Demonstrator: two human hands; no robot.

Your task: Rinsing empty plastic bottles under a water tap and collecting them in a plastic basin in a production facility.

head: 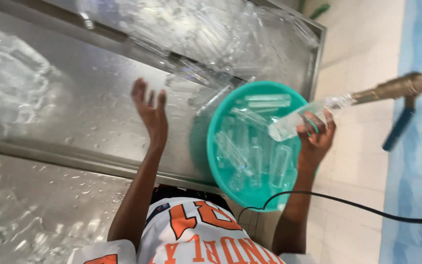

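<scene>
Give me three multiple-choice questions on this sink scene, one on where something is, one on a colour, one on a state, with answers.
1. Where does the basin sit?
A. at the right end of the steel counter
B. on the floor
C. on a shelf

2. What colour is the basin?
A. red
B. teal green
C. black

3. What is the left hand doing?
A. gripping a bottle
B. open, holding nothing
C. resting inside the basin

Answers:
1 A, its rim lies over the counter's right end, next to the tiled floor.
2 B, its rim and wall are teal green.
3 B, its fingers are spread above the counter, while the right hand holds a clear bottle at the brass nozzle.
</scene>
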